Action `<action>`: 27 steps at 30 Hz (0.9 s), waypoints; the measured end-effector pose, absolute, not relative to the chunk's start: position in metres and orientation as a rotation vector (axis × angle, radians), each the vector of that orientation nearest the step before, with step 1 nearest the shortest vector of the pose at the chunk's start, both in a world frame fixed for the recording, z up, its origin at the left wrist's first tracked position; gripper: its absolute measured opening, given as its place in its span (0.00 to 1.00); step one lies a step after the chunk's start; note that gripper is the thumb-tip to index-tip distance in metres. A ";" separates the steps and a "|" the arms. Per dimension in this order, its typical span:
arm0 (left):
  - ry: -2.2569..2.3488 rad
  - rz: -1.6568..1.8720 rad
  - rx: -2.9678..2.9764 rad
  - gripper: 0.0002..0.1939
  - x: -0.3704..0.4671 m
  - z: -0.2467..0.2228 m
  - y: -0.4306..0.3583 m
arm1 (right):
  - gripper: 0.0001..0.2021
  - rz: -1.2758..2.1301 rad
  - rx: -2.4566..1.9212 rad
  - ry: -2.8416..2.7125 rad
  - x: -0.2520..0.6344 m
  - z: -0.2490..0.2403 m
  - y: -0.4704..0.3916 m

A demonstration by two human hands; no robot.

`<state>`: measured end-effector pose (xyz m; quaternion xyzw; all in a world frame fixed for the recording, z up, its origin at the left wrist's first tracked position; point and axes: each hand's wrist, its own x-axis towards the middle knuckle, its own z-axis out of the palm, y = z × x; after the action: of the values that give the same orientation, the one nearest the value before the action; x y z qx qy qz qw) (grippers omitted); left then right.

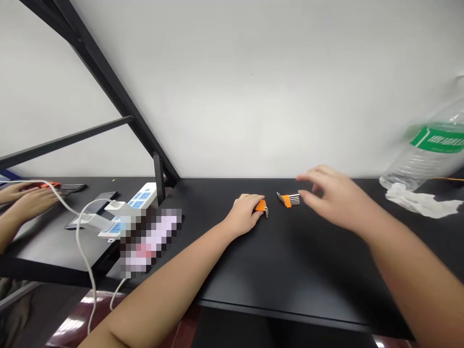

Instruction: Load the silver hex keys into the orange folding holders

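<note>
Two hex key sets with orange holders are on the black tabletop (282, 270). My left hand (241, 216) is closed around one hex key set (260, 206), with its orange holder and a bent metal end showing past the fingers. The palm hides the rest of it. Just to its right lies the other hex key set (287, 200), its row of metal keys fanned out of the holder. Beside that one, to the right and slightly above the table, hovers my right hand (333, 199). Its thumb and fingers are apart and hold nothing.
At far right stand a large clear bottle (431, 145) with a green label and a crumpled tissue (422, 202). A white power strip (147, 195) with chargers and cables lies left, near a pixelated object (154, 241). Another person's hands (36, 205) are beyond the black frame (119, 96).
</note>
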<state>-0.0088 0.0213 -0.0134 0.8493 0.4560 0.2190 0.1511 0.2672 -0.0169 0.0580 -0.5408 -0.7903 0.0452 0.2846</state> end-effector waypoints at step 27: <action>1.392 0.286 2.504 0.35 -0.012 -0.010 0.017 | 0.13 0.123 -1.266 -2.539 0.215 -0.017 0.001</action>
<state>-0.0115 0.0175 -0.0103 0.8623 0.4792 0.0986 0.1309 0.2149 0.0014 -0.0174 -0.4407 -0.8840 0.0427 0.1502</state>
